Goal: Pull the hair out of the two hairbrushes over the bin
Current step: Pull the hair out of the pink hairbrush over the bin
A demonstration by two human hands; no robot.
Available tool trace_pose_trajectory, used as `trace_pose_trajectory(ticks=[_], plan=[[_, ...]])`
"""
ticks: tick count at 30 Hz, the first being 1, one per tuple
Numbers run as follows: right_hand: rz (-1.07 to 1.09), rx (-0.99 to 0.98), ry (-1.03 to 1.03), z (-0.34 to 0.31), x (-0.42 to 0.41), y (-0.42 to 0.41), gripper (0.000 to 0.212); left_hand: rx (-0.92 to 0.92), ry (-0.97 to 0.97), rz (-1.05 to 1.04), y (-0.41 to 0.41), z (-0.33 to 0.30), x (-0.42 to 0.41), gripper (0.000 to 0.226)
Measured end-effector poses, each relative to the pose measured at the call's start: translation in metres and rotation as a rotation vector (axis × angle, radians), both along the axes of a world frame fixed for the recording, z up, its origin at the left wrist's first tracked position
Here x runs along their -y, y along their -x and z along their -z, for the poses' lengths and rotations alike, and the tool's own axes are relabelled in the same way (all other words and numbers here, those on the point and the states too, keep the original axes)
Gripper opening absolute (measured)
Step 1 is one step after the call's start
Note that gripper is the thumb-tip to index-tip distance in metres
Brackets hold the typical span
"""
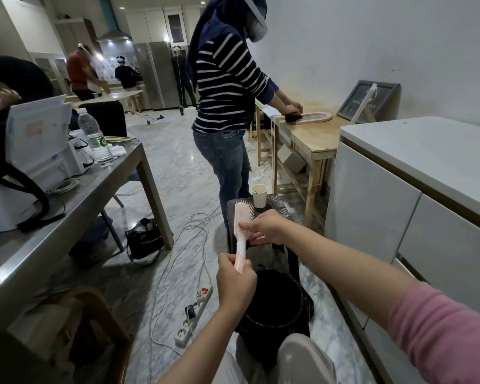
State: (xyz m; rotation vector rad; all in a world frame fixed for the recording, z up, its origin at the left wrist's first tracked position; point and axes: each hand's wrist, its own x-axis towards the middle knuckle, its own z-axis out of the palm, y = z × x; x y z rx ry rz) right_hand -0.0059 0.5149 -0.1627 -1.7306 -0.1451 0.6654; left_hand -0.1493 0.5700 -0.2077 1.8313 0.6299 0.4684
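Observation:
A pink hairbrush (pixel 241 217) stands upright in front of me, bristles facing right. My left hand (pixel 234 281) is shut on its handle at the bottom. My right hand (pixel 263 227) reaches in from the right, and its fingertips pinch at the lower bristles. Whether any hair is between those fingers is too small to tell. Below both hands a black bin (pixel 275 300) with a dark liner stands on the floor between my knees. A second hairbrush is not visible.
A dark stool (pixel 281 207) behind the bin carries a paper cup (pixel 260 195). A power strip (pixel 194 311) and white cables lie on the floor at left. A person in a striped top stands ahead at a wooden bench (pixel 311 139). A grey table (pixel 67 195) is at left, white cabinets (pixel 399 206) at right.

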Motion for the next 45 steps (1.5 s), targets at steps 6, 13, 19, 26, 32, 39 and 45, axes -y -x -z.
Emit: trace_pose_trajectory(ticks=[6,13,19,26,32,39,45], plan=[[0.014,-0.011,0.044,-0.01,0.004,0.003,0.014,0.008,-0.061,0.01,0.001,0.0,0.002,0.016],[0.073,0.141,0.191,-0.006,-0.002,0.0,0.019,-0.03,-0.387,0.025,0.004,0.0,0.001,0.016],[-0.098,0.663,0.543,-0.007,0.0,0.011,0.022,-0.11,-0.457,0.067,0.003,0.002,-0.005,0.017],[0.056,0.534,0.357,0.012,0.013,-0.011,0.015,-0.153,-0.029,0.011,-0.007,0.001,-0.019,0.015],[0.102,0.165,0.019,0.001,0.021,-0.004,0.021,-0.165,0.041,-0.012,-0.013,0.005,-0.019,0.015],[0.244,-0.007,-0.384,-0.018,0.031,-0.019,0.019,-0.246,0.122,-0.048,-0.014,0.016,-0.028,0.015],[0.417,0.093,-0.229,-0.006,0.038,-0.029,0.009,-0.195,0.126,-0.054,-0.013,0.012,-0.026,0.016]])
